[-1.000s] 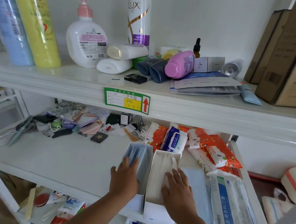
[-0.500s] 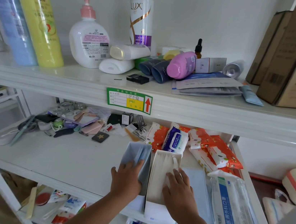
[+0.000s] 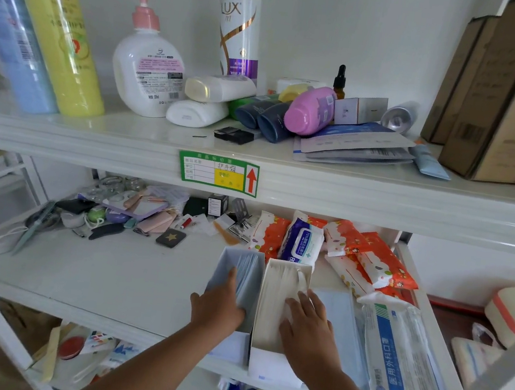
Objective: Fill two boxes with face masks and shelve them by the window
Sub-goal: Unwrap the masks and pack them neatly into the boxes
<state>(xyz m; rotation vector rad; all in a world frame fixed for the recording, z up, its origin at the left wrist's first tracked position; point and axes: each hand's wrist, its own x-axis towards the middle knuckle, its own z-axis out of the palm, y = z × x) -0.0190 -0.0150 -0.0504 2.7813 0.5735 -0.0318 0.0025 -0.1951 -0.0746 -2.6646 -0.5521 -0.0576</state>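
Starting at the left of the middle shelf (image 3: 108, 276), you see a clutter of small items (image 3: 123, 210) at the back. Your left hand (image 3: 218, 307) rests on the blue face masks (image 3: 247, 275) in the left box (image 3: 237, 290), fingers straight and pressing flat, gripping nothing. Touching it on the right stands the white box (image 3: 264, 356), filled with white face masks (image 3: 279, 289). Your right hand (image 3: 307, 326) lies on those masks with fingers extended, likewise holding nothing. Both boxes sit at the shelf's front edge. Just beside the right hand lies a loose blue stack (image 3: 341, 317), probably more masks; the view is blurred there. Behind the boxes lie wet-wipe packs (image 3: 302, 240). A sealed mask packet (image 3: 399, 354) lies at the far right.
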